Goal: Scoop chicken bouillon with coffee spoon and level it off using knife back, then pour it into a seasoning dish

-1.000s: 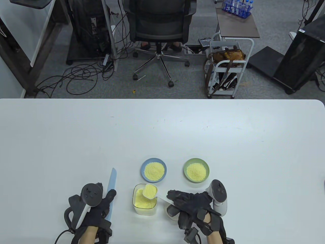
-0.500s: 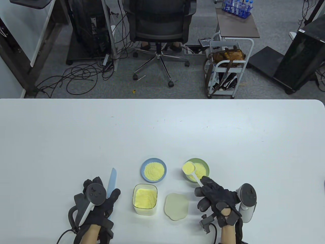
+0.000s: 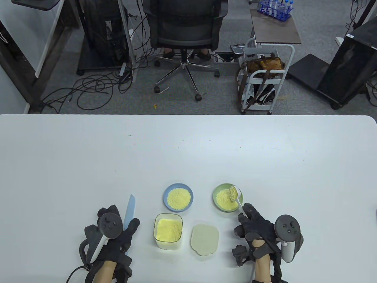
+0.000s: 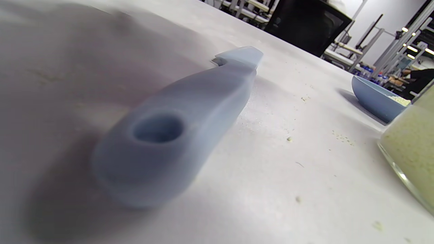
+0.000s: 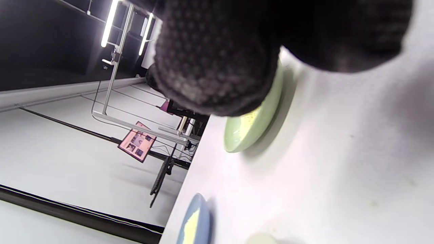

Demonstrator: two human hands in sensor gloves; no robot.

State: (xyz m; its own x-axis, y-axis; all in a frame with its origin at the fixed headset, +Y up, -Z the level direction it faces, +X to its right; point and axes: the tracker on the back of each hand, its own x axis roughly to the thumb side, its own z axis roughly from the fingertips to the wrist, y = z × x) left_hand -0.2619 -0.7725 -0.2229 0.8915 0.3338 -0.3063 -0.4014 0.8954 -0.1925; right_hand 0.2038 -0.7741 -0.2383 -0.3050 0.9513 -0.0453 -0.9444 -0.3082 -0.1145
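Note:
My right hand (image 3: 246, 214) pinches the handle of the white coffee spoon (image 3: 235, 194). Its bowl is tipped sideways over the green seasoning dish (image 3: 219, 190), and yellow bouillon spills onto the pile there. A gloved finger (image 5: 220, 57) fills the top of the right wrist view, above that green dish (image 5: 252, 128). The clear bouillon container (image 3: 168, 230) stands open at the front centre. The pale blue knife (image 3: 130, 210) lies flat on the table, and my left hand (image 3: 119, 228) rests over its handle. In the left wrist view no finger wraps the knife handle (image 4: 176, 135).
A blue dish (image 3: 178, 197) of bouillon sits behind the container, with the container's lid (image 3: 205, 239) lying to its right. Loose grains dot the table (image 4: 288, 139) near the knife. The table's near edge is just under both wrists.
My right hand carried the filled spoon from over the container rightward to the green dish and tipped it. The left hand shifted slightly; the knife stayed put.

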